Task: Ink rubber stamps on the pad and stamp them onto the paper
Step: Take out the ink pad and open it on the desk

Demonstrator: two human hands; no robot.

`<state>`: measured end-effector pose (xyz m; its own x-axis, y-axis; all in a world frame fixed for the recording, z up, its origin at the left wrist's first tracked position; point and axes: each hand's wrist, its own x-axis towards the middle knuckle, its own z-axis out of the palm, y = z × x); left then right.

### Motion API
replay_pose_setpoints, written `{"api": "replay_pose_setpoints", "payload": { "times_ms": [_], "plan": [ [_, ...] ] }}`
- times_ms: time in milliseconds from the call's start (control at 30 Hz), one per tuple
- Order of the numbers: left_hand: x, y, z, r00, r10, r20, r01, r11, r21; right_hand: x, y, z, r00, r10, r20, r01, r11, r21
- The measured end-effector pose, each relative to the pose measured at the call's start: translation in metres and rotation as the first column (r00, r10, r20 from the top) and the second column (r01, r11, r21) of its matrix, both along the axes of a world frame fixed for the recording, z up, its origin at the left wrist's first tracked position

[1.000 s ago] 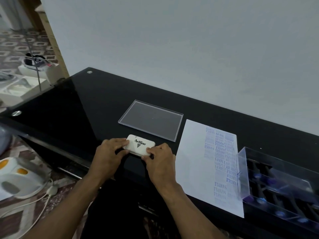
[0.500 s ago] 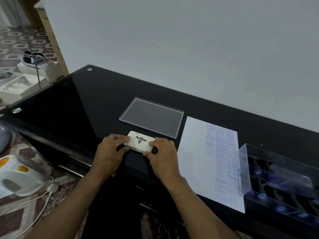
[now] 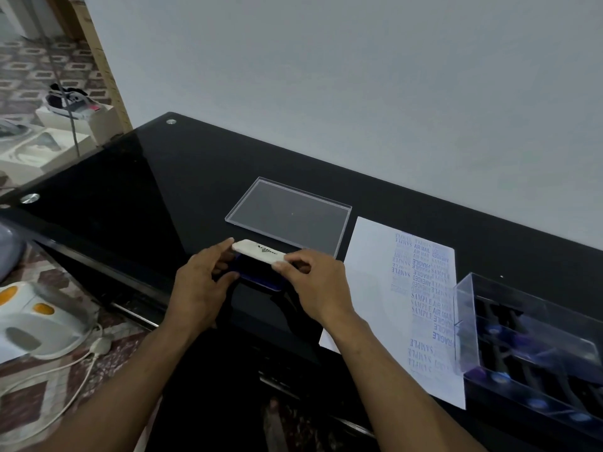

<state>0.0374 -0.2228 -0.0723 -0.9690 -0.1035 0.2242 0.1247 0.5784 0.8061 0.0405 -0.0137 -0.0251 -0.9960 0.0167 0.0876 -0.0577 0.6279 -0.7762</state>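
The ink pad (image 3: 261, 275) lies near the front edge of the black glass table (image 3: 163, 177). Its white lid (image 3: 259, 251) is tilted up at the front, and the dark blue pad shows beneath it. My left hand (image 3: 199, 285) grips the pad's left end, fingers on the lid, thumb at the base. My right hand (image 3: 313, 285) pinches the lid's right end. To the right lies the white paper (image 3: 368, 272), its right half covered with blue stamped words. A clear box of rubber stamps (image 3: 535, 350) stands at the far right, partly on the paper.
A clear plastic lid (image 3: 290, 215) lies flat just behind the ink pad. A grey wall runs close behind the table. Left of the table, on the patterned floor, sit a white appliance (image 3: 32, 324) with a cord and some boxes.
The ink pad's lid was flat and closed before; now both hands have raised its front edge, exposing the blue pad. The camera has shifted slightly.
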Motion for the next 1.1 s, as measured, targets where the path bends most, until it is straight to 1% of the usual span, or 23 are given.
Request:
{"api": "replay_pose_setpoints", "payload": {
  "times_ms": [67,200,367,467,633,700,800,900,967,1100],
  "plan": [
    [-0.002,0.0,-0.002,1.0,0.005,0.011,-0.005,1.0,0.008,-0.006,0.001,0.005,0.999,-0.002,-0.032,0.002,1.0,-0.014],
    [-0.004,-0.002,-0.004,1.0,0.019,0.021,-0.019,1.0,0.022,-0.02,-0.001,0.006,0.994,-0.058,-0.088,0.052,0.997,-0.064],
    [-0.002,-0.007,-0.001,1.0,0.007,0.02,-0.005,0.991,-0.134,-0.032,-0.003,0.007,0.99,-0.094,-0.103,0.079,0.987,-0.143],
    [-0.002,-0.01,0.001,1.0,0.015,0.027,-0.011,0.987,-0.163,-0.037,-0.004,0.006,0.986,-0.118,-0.114,0.1,0.984,-0.151],
    [-0.002,-0.013,-0.005,1.0,0.013,-0.018,-0.016,0.976,-0.215,-0.049,-0.005,0.0,0.975,-0.173,-0.143,0.156,0.98,-0.124],
    [-0.001,-0.013,-0.005,1.0,0.02,-0.019,-0.024,0.975,-0.222,-0.051,-0.005,-0.002,0.97,-0.183,-0.161,0.172,0.982,-0.08],
    [-0.001,-0.012,-0.004,0.999,0.025,-0.019,-0.029,0.973,-0.228,-0.058,-0.004,-0.008,0.973,-0.173,-0.155,0.181,0.983,0.041],
    [0.0,-0.012,-0.005,1.0,0.025,-0.018,-0.029,0.972,-0.234,-0.062,-0.003,-0.012,0.983,-0.118,-0.138,0.139,0.979,0.149],
    [0.0,-0.012,-0.005,1.0,0.029,-0.013,-0.031,0.969,-0.244,-0.059,-0.003,-0.008,0.987,-0.104,-0.126,0.127,0.974,0.189],
    [0.001,-0.011,-0.002,1.0,0.03,-0.002,-0.03,0.969,-0.247,-0.055,-0.002,-0.004,0.984,-0.093,-0.154,0.131,0.957,0.257]
  ]
}}
